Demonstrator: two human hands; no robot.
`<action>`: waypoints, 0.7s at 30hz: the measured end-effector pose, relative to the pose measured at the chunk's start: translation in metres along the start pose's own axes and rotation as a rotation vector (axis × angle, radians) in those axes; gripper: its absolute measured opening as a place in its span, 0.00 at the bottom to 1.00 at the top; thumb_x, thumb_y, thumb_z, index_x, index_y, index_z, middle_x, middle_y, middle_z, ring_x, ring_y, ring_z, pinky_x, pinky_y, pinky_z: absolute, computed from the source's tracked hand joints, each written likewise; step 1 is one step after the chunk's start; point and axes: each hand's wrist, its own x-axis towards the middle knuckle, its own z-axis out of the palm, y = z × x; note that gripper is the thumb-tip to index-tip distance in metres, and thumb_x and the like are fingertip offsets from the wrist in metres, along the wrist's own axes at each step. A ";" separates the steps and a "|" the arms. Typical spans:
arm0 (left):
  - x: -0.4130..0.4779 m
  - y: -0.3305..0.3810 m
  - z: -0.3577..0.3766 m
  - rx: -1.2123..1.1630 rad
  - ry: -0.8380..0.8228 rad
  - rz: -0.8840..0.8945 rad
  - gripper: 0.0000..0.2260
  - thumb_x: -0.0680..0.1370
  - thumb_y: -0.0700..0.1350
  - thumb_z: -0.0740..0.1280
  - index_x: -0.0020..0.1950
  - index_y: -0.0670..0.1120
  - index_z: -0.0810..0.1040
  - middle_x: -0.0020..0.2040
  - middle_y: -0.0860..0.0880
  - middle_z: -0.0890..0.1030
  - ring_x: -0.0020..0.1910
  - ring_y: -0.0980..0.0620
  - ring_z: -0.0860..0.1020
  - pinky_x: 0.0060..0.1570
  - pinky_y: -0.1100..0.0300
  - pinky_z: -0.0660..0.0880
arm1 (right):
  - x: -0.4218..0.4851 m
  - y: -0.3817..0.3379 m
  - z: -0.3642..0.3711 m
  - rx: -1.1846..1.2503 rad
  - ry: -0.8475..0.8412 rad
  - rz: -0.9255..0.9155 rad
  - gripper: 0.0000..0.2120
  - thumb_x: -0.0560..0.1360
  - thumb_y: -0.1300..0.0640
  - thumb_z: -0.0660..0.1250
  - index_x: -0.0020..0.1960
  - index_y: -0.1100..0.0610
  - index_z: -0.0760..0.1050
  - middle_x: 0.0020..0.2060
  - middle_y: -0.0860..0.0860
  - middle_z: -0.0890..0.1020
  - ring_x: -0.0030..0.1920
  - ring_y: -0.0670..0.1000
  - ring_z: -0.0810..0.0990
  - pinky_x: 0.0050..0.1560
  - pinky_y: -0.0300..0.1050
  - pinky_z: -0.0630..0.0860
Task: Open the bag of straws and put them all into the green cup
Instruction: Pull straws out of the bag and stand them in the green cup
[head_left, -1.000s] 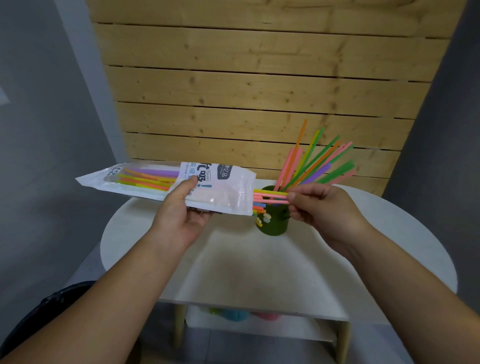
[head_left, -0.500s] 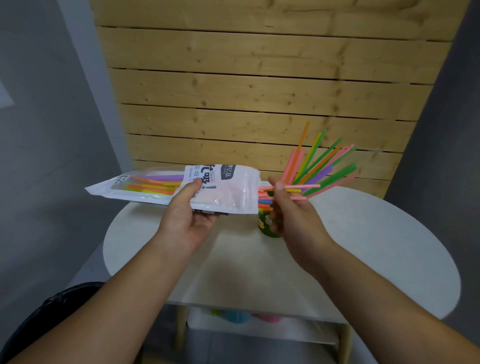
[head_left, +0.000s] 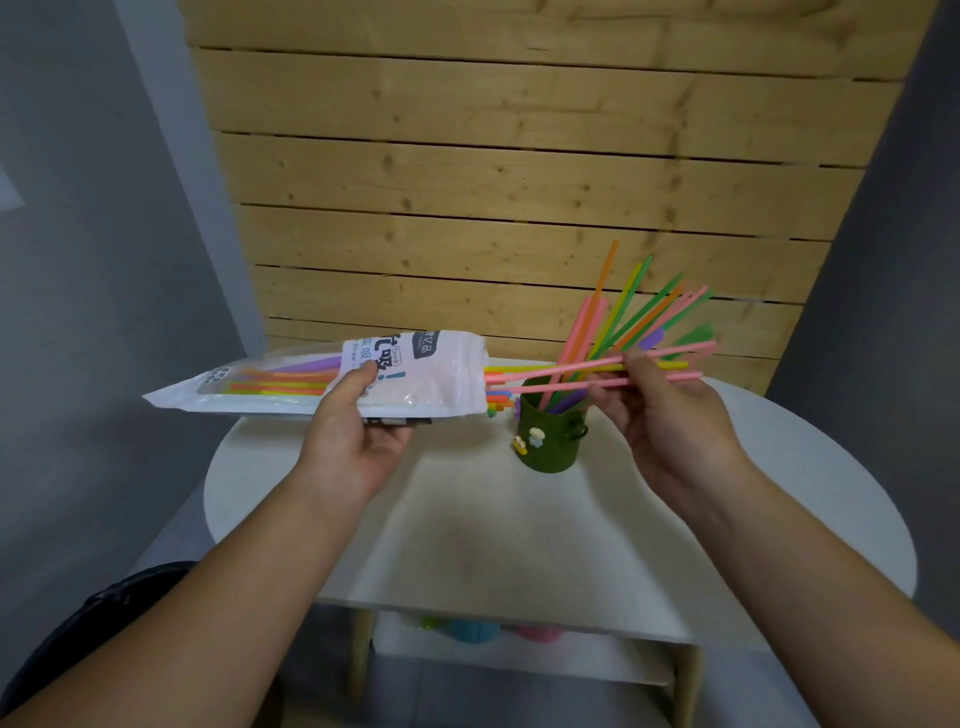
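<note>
Straws half out of the bag, lying level above the green cup (head_left: 551, 435).

The left hand (head_left: 358, 434) grips the bag of straws (head_left: 332, 382), its long axis horizontal and its open mouth facing right; the right hand (head_left: 662, 415) pinches a few pink and yellow straws (head_left: 561, 375) pointing rightward over the cup, which stands on the white worktop (head_left: 779, 493).

The bag (head_left: 332, 379) hides the inner ends of the pink and yellow straws (head_left: 561, 371); their count in there is unclear (print covers it). Blurred coloured things (head_left: 470, 629) under the table (head_left: 467, 545) are too indistinct to identify
</note>
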 end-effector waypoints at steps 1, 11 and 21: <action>0.001 0.000 -0.002 0.000 0.011 -0.004 0.05 0.78 0.38 0.70 0.54 0.44 0.80 0.45 0.45 0.88 0.45 0.47 0.87 0.41 0.48 0.84 | 0.002 -0.003 -0.005 0.043 -0.002 0.039 0.07 0.80 0.63 0.64 0.46 0.66 0.78 0.37 0.57 0.84 0.37 0.50 0.86 0.43 0.41 0.84; 0.008 0.005 -0.009 0.000 0.044 0.017 0.05 0.79 0.38 0.69 0.54 0.45 0.79 0.55 0.46 0.86 0.55 0.47 0.85 0.51 0.47 0.83 | 0.008 -0.028 -0.046 -0.125 0.098 -0.099 0.03 0.77 0.66 0.68 0.47 0.62 0.80 0.41 0.54 0.86 0.43 0.50 0.86 0.47 0.39 0.82; 0.003 -0.001 -0.001 0.013 0.002 0.026 0.08 0.79 0.38 0.69 0.57 0.45 0.80 0.55 0.45 0.86 0.54 0.47 0.85 0.48 0.47 0.84 | 0.007 -0.038 -0.045 -0.582 0.167 -0.468 0.06 0.78 0.59 0.69 0.44 0.53 0.82 0.40 0.54 0.86 0.42 0.53 0.87 0.51 0.51 0.83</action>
